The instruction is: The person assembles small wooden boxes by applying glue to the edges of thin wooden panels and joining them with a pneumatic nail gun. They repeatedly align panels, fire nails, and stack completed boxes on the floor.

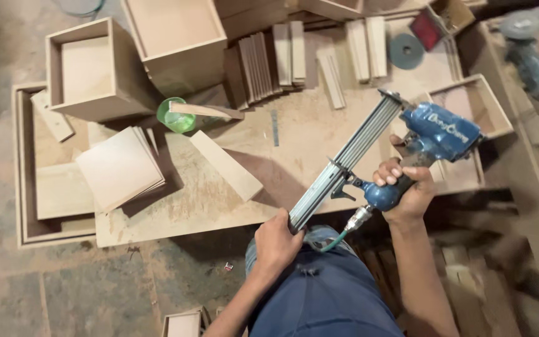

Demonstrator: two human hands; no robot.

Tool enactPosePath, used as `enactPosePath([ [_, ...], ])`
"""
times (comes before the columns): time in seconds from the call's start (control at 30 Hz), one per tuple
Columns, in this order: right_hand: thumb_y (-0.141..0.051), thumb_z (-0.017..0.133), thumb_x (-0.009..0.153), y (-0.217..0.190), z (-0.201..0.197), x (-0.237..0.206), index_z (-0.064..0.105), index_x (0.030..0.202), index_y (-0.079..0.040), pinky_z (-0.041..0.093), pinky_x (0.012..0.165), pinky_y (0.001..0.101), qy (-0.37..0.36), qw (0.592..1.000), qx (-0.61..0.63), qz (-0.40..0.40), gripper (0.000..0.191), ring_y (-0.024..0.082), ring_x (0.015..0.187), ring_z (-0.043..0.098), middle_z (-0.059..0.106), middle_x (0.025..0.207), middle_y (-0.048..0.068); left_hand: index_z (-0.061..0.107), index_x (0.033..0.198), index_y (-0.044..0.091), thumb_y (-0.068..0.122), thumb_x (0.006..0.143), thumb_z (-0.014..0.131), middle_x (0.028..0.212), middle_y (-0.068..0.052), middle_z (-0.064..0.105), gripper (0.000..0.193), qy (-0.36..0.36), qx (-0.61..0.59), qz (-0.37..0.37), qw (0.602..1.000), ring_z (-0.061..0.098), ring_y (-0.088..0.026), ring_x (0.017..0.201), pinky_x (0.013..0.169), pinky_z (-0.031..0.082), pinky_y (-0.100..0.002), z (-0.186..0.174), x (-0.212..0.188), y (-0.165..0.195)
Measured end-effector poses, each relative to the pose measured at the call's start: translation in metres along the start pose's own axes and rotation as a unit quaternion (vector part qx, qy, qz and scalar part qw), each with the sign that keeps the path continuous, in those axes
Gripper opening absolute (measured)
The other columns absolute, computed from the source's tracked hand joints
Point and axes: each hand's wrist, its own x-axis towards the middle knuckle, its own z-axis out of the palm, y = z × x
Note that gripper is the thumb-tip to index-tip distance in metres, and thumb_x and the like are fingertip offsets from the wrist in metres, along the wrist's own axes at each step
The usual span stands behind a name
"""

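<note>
A blue pneumatic nail gun [435, 134] with a long silver magazine [344, 162] is held above the wooden workbench [307, 134]. My right hand [403, 187] grips its blue handle. My left hand [276, 240] holds the lower end of the magazine near my lap. A thin green air hose [335, 242] runs from the handle's base. A loose flat wooden piece [226, 165] lies on the bench just left of the tool.
Open wooden boxes [95, 68] and a stack of square panels [120, 168] sit at the left. A green cup [176, 115] holds a wooden stick. Stacked slats [269, 59], a grinding disc [405, 51] and an angle grinder [528, 56] lie farther back.
</note>
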Motion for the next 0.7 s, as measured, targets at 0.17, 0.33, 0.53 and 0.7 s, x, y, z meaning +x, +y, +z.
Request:
enactPosePath([
  [0.17,-0.016,0.061,0.088,-0.006,-0.029,0.040,0.045,0.152,0.001,0.046,0.082,0.0335,-0.020,0.999,-0.005,0.045,0.068,0.016,0.080,0.051,0.049,0.083,0.003,0.064,0.089,0.001,0.036,0.079,0.081,0.081,-0.021,0.070,0.040,0.005,-0.055,-0.028,0.998,0.069,-0.041,0.078,0.069,0.054,-0.051,0.013,0.025,0.019],
  [0.33,-0.015,0.063,0.085,-0.013,-0.037,0.065,0.045,0.152,0.004,0.047,0.082,0.0351,-0.040,0.996,-0.050,0.065,0.072,0.017,0.078,0.053,0.052,0.082,0.005,0.073,0.094,0.003,0.024,0.090,0.068,0.084,-0.020,0.071,0.022,0.171,-0.173,0.018,0.970,0.072,-0.036,0.077,0.069,0.055,-0.045,0.049,0.107,0.027],
  [0.53,-0.015,0.063,0.084,-0.007,-0.043,0.061,0.044,0.150,0.010,0.048,0.077,0.0359,-0.009,0.993,-0.082,0.086,0.074,0.019,0.076,0.053,0.051,0.079,0.007,0.067,0.089,-0.003,0.019,0.087,0.070,0.086,-0.026,0.070,0.021,0.236,-0.006,-0.068,0.969,0.070,-0.044,0.082,0.071,0.055,-0.051,0.094,0.274,0.013],
  [0.7,-0.015,0.063,0.080,-0.001,-0.066,0.047,0.044,0.147,0.010,0.048,0.074,0.0355,0.033,0.992,-0.045,0.109,0.074,0.019,0.074,0.053,0.052,0.079,0.009,0.067,0.098,-0.001,0.005,0.088,0.063,0.097,-0.024,0.071,0.012,0.313,0.067,-0.008,0.948,0.071,-0.042,0.091,0.081,0.057,-0.050,0.104,0.319,-0.007],
])
